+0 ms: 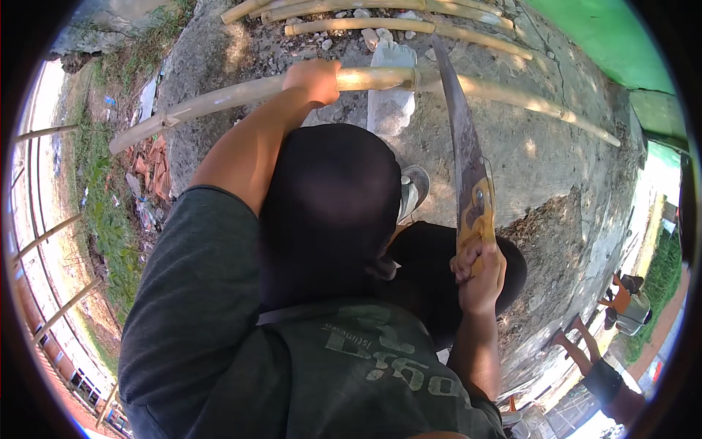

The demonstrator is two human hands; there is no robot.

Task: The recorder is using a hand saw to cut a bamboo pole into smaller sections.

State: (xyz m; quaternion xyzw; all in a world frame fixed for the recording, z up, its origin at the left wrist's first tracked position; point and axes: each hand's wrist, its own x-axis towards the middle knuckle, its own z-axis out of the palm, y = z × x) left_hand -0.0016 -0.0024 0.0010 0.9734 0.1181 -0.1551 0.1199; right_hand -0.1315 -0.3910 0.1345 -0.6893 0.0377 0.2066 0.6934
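A long bamboo pole (512, 95) runs across the ground in front of me, from far left to right. My left hand (313, 80) is closed around it, left of its middle. In my right hand (479, 274) is the yellow handle of a handsaw (468, 143), fingers wrapped round it. Its long grey blade points away from me and crosses the pole to the right of a node; I cannot tell whether the teeth touch it. Under the pole, between my left hand and the blade, lies a whitish slab (393, 110). My knees are bent close to the pole.
Several more bamboo poles (358, 25) lie beyond, among small stones. My sandalled foot (415, 186) rests on the cracked concrete (504, 132) near the slab. Broken red tiles (155, 164) and weeds edge the left side. Other people (629, 307) are at the right, by a green wall (607, 44).
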